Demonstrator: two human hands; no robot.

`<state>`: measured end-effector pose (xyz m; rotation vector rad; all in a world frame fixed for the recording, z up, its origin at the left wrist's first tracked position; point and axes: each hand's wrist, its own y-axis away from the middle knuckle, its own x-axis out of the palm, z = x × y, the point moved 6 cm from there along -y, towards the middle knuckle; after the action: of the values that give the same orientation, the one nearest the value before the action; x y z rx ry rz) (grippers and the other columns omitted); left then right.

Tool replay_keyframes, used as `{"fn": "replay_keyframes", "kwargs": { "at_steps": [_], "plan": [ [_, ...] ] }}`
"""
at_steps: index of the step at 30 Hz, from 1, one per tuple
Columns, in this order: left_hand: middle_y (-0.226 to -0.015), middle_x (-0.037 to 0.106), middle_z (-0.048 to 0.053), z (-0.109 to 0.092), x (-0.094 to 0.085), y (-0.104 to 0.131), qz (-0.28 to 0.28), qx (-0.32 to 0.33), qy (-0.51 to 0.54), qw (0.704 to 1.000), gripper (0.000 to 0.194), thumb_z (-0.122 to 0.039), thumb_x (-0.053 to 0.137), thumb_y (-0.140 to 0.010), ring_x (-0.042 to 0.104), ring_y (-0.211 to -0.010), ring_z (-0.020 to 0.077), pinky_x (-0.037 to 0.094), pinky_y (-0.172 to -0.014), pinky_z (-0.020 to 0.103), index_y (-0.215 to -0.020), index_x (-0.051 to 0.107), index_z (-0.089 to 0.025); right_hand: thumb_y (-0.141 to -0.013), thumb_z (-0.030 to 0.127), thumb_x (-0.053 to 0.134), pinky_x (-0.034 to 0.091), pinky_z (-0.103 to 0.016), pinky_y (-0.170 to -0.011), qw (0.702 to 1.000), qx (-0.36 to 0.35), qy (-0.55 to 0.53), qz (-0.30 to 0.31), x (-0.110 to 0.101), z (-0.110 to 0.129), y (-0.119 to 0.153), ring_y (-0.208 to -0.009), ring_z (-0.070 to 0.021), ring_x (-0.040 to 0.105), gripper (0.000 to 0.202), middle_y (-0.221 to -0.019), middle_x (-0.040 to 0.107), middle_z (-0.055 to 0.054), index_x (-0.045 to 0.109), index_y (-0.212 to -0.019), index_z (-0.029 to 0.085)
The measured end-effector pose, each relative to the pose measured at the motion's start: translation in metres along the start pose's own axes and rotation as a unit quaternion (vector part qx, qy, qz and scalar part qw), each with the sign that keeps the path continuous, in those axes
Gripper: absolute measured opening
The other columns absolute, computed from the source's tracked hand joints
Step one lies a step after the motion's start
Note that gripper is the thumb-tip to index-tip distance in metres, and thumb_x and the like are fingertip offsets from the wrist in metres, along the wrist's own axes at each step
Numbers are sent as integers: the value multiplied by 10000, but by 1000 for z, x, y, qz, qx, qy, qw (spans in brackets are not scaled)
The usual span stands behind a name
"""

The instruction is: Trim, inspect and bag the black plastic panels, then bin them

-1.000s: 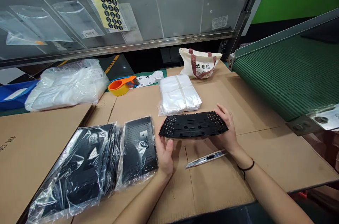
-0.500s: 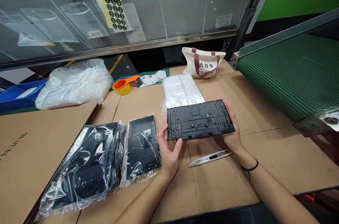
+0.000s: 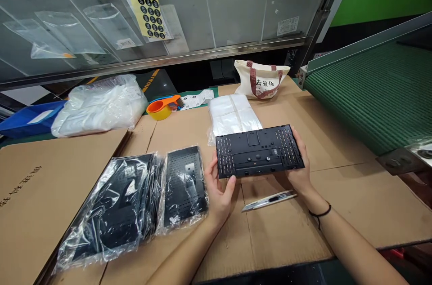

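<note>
The left hand (image 3: 219, 193) pinches the left end of the black slotted panel (image 3: 258, 152), thumb on its lower edge and fingers curled behind; the right hand (image 3: 302, 168) grips its right end, fingers slightly bent and close together, the thumb out of sight. The panel is tilted above the cardboard (image 3: 276, 231). Below the panel lies a utility knife (image 3: 269, 201); left of it, bagged panels (image 3: 116, 208); behind it, clear bags (image 3: 232, 112); right of it, a green conveyor (image 3: 374, 91).
</note>
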<state>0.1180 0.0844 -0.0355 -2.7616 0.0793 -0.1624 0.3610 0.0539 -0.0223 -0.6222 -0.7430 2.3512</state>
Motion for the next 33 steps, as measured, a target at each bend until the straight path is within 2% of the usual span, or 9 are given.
{"fn": "replay_keyframes", "kwargs": {
  "at_steps": [5,11,19,23,27,33],
  "plan": [
    [-1529,361,100,2,1,1,8,4,-1,1000,508,-226,623,-881,261,-1451,233,259,-1190,405,-1332,395,-276,-842,258,626,315,-483,-1155,999,30,-10,-5,1,-5,0,-1366,-262,420,686,-1496,431,-54,363,-1474,308],
    [-1562,306,96,5,1,1,24,0,-26,999,645,-257,643,-864,287,-1441,256,235,-1200,450,-1428,331,-272,-837,277,635,321,-474,-1153,998,59,-31,-10,1,-8,-1,-1342,-254,450,643,-1464,469,-65,420,-1443,286],
    [-1589,262,42,6,1,3,40,2,-43,998,754,-249,651,-849,184,-1473,244,181,-1216,436,-1490,264,-339,-846,295,628,351,-457,-1138,996,75,-52,-15,3,-9,-5,-1315,-243,484,564,-1409,532,-77,493,-1392,252],
    [-1589,264,32,5,3,3,43,7,-48,998,776,-235,652,-845,178,-1474,246,163,-1218,437,-1499,252,-356,-813,301,665,379,-442,-1121,993,88,-73,-11,5,-14,-4,-1293,-250,508,594,-1391,554,-81,507,-1382,240],
    [-1581,283,21,0,5,1,47,24,-56,997,777,-214,651,-838,207,-1466,247,180,-1218,417,-1495,265,-369,-814,342,658,407,-444,-1099,992,98,-83,-5,6,-17,-3,-1257,-256,544,582,-1375,571,-89,525,-1369,230],
    [-1592,253,29,-7,9,2,87,61,-95,990,847,-177,660,-818,208,-1466,256,151,-1225,434,-1515,213,-356,-806,364,658,392,-456,-1104,990,108,-84,-13,4,-21,-4,-1260,-265,539,576,-1359,581,-112,549,-1347,201]
  ]
}}
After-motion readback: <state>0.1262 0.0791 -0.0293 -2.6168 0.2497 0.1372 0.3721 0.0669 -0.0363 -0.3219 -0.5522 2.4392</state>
